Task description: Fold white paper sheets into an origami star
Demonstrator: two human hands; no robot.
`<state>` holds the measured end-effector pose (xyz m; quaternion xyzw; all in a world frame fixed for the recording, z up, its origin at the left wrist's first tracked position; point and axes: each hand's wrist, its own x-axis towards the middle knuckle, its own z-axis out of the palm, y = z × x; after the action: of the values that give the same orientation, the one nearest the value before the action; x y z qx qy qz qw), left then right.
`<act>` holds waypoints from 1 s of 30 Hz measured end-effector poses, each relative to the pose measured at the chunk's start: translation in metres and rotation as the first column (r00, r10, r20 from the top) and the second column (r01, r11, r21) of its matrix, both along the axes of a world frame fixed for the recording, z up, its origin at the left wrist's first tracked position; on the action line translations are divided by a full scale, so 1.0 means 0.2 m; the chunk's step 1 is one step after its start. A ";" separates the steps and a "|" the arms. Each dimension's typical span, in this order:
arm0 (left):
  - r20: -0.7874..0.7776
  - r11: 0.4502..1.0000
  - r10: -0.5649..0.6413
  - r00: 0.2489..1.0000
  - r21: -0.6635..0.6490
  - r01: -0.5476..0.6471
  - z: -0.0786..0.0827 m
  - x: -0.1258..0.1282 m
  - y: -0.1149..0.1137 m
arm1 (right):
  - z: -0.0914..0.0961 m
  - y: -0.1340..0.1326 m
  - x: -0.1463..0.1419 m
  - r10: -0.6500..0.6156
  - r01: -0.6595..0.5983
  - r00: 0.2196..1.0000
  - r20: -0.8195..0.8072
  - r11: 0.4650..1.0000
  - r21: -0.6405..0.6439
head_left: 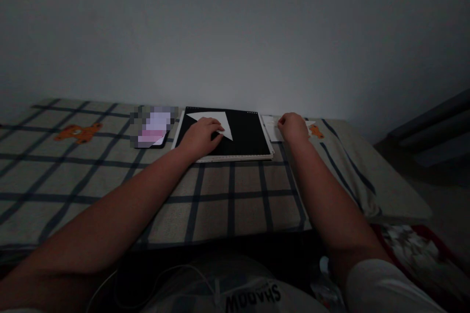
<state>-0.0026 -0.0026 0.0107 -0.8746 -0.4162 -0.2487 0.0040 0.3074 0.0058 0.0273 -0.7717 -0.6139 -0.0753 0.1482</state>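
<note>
A black pad (249, 139) lies flat on the checked cloth near the wall. On it rests a white folded paper triangle (223, 121). My left hand (201, 136) lies on that triangle, fingers curled down and pressing it against the pad. My right hand (293, 127) is to the right of the pad, fingers closed over a small stack of white paper (270, 128) on the cloth. What the right fingers grip is hidden beneath them.
The checked cloth (110, 176) with orange bear prints covers the surface. A phone-like object (152, 127) lies left of the pad. A plain wall stands right behind. The cloth drops off at the right edge (367, 190). A white cable (154, 279) lies in my lap.
</note>
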 end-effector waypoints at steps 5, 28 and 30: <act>-0.038 0.999 0.011 0.999 -0.040 -0.013 -0.01 0.00 0.00 | -0.03 0.01 -0.04 0.005 -0.003 0.999 0.044 0.999 -0.045; -0.080 0.970 -0.199 0.977 -0.155 0.185 -0.01 0.04 -0.02 | -0.18 -0.02 -0.33 0.875 -0.857 0.475 -0.098 0.485 0.172; -0.056 0.976 -0.172 0.984 -0.144 0.162 -0.02 0.04 -0.01 | -0.18 -0.03 -0.33 0.864 -0.853 0.489 -0.121 0.502 0.144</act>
<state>0.0045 -0.0053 0.0076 -0.9125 -0.3572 -0.1886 -0.0639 0.2413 -0.0004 -0.0097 -0.3615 -0.8978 0.0575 0.2448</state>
